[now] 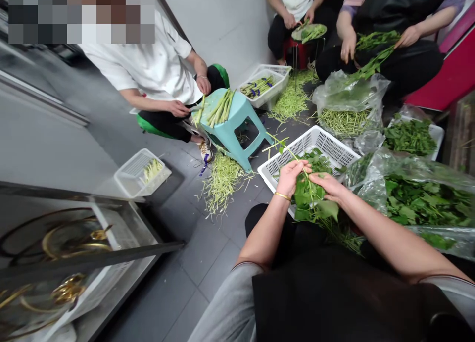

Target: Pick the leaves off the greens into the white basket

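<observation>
My left hand point(291, 177), with a gold bangle at its wrist, pinches a leafy green stem point(293, 154) whose thin end points up and away. Close beside it, my right hand point(329, 185) is closed on the same leafy green, just below the left fingers. Broad leaves point(313, 206) hang beneath both hands and partly hide what the fingers grip. Behind the hands stands a white perforated basket point(334, 146) with picked leaves point(317, 161) inside. To the right, an open clear plastic bag point(371, 171) holds a heap of leafy greens point(430, 198).
A person in white point(156, 70) trims stalks on a turquoise stool point(237, 107); peelings point(222, 183) litter the floor. Two more people work at the back beside a bag of stems point(345, 122). A white basket point(128, 176) and metal rack point(148, 228) stand left.
</observation>
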A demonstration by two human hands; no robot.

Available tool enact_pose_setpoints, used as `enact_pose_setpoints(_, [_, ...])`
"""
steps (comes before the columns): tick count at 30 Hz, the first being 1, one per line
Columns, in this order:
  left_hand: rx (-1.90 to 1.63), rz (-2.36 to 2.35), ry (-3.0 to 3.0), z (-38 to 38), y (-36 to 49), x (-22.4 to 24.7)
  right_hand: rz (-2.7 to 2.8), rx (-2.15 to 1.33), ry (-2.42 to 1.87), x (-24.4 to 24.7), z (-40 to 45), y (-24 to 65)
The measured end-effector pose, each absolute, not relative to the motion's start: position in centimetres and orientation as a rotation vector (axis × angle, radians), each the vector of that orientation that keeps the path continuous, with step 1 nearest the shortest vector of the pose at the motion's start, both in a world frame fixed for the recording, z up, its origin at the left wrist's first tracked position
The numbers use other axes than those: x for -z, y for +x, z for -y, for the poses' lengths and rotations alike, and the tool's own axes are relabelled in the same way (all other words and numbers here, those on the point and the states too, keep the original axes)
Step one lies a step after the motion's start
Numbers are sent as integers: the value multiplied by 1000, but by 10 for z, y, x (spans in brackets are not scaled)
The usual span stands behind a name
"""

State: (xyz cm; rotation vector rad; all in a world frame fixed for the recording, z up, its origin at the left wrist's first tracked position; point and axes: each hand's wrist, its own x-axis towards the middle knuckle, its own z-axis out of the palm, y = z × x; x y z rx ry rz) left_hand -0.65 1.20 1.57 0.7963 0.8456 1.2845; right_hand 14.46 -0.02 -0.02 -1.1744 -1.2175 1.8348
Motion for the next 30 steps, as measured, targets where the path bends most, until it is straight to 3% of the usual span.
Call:
enact_pose_setpoints(7, [-1189,-1092,1148,-15,-12,-10,2076,-1164,-1290,-28,-24,144])
enact_pose_setpoints(13, [-995,-1122,1202,-23,-39,-20,2673,-1087,-1024,-60,-39,141])
enact_pose_setpoints(19, [-1012,-1175,984,-25,-47,-18,2606,-573,-1598,-42,-73,148])
enact_pose_setpoints(22, [-1073,-1216,906,-29,-45,-14,2607,-563,-1777,-32,-81,151])
enact_pose_setpoints(27, [-1167,-1190,874,-39,-40,-7,2511,-968,-1419,-32,-68,133])
enact_pose_setpoints(30, [-1168,-1151,915,-42,-38,-3,2412,-903,-1462,-35,-69,125])
